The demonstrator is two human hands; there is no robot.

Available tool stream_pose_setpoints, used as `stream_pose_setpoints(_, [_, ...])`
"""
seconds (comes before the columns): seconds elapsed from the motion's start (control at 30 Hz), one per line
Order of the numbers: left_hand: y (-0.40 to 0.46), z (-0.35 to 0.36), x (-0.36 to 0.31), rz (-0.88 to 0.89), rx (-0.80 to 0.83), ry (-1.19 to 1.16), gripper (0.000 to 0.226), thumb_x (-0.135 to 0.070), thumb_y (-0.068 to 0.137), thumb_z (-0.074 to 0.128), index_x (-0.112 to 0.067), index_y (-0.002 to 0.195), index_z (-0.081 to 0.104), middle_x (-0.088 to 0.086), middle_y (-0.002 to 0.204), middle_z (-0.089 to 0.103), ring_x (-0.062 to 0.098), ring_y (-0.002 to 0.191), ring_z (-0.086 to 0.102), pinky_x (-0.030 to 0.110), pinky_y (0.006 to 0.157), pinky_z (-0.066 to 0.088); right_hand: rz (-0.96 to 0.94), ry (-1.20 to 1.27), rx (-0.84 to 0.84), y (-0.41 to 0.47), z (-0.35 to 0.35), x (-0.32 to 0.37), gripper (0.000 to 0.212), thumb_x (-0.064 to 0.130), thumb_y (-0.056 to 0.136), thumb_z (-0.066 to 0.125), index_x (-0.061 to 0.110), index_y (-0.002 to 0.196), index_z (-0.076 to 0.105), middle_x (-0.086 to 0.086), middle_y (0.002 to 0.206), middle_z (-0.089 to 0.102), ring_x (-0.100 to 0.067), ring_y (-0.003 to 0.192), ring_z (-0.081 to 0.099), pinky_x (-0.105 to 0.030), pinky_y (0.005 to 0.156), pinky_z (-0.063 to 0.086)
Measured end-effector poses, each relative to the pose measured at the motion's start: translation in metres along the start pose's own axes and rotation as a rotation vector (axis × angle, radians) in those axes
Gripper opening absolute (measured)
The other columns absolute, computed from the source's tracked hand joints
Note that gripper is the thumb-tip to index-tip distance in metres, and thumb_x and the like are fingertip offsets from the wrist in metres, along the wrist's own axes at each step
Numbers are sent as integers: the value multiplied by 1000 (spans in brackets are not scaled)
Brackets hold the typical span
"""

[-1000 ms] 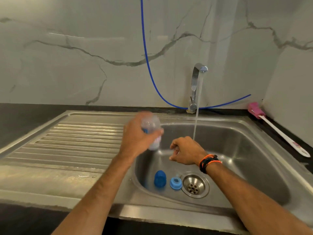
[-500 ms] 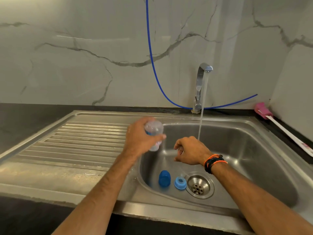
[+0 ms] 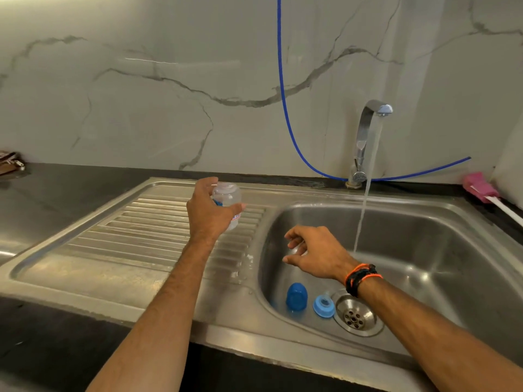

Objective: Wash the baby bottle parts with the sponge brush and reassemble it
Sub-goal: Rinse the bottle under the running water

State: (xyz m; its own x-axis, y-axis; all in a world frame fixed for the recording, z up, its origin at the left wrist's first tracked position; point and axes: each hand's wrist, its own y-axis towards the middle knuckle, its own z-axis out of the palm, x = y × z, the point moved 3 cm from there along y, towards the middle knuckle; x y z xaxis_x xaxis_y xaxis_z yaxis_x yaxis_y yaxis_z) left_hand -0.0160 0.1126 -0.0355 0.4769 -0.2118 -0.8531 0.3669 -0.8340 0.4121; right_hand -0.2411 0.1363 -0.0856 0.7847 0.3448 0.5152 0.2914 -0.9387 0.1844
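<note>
The left hand (image 3: 208,215) held the clear plastic baby bottle body (image 3: 227,200) above the ribbed draining board (image 3: 147,222) of the stainless steel sink unit, near the board's far right corner; fingers and thumb were curled round the bottle, whose rounded base pointed up and slightly away. Blue and red print showed on the bottle's wall beside the thumb. The right hand (image 3: 318,254) hovered over the left part of the steel basin (image 3: 424,250), fingers loosely curled with the thumb set apart. Something small and clear appeared to sit between its fingertips, but whether the hand pinched it could not be determined. An orange-and-black cord bracelet (image 3: 360,278) circled the right wrist. On the basin floor, near the front left corner, the blue domed cap (image 3: 296,296) stood upright, and the light blue screw ring (image 3: 324,305) lay just beside it, next to the round metal drain strainer (image 3: 357,316). The chrome tap (image 3: 365,137) at the sink's back edge ran a steady stream of water (image 3: 365,205) into the basin, to the right of the right hand. The pink sponge brush with a white handle (image 3: 481,189) lay on the dark counter at the far right corner, well apart from both hands. A thin blue hose (image 3: 281,80) hung down the marble-patterned wall.
</note>
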Motion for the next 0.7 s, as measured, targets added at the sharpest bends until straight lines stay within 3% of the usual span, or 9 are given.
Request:
stream_pose_setpoints(0.2, [4,8,22,-108,65,14,87,-23,65,90,-13,137,41,11,136,55,30,118,58,36,98,49,13,-22,20,-2,-1,-7,51,35,82,78,20,127,59,7,111,67,-5,88,65,-29,86,57])
stream_pose_setpoints(0.57, [7,9,25,-119,87,54,96,-29,60,93,-16,137,37,11,136,53,29,117,56,34,96,48,25,-31,32,-2,-2,-9,51,35,83,76,20,128,56,6,113,66,-6,90,65,-30,88,56])
stream_pose_setpoints(0.7, [6,8,27,-113,73,70,89,-32,63,91,-15,136,43,10,136,54,29,117,57,36,95,50,41,-34,36,-2,-2,-11,51,35,83,77,20,127,57,6,112,66,-7,90,65,-32,89,56])
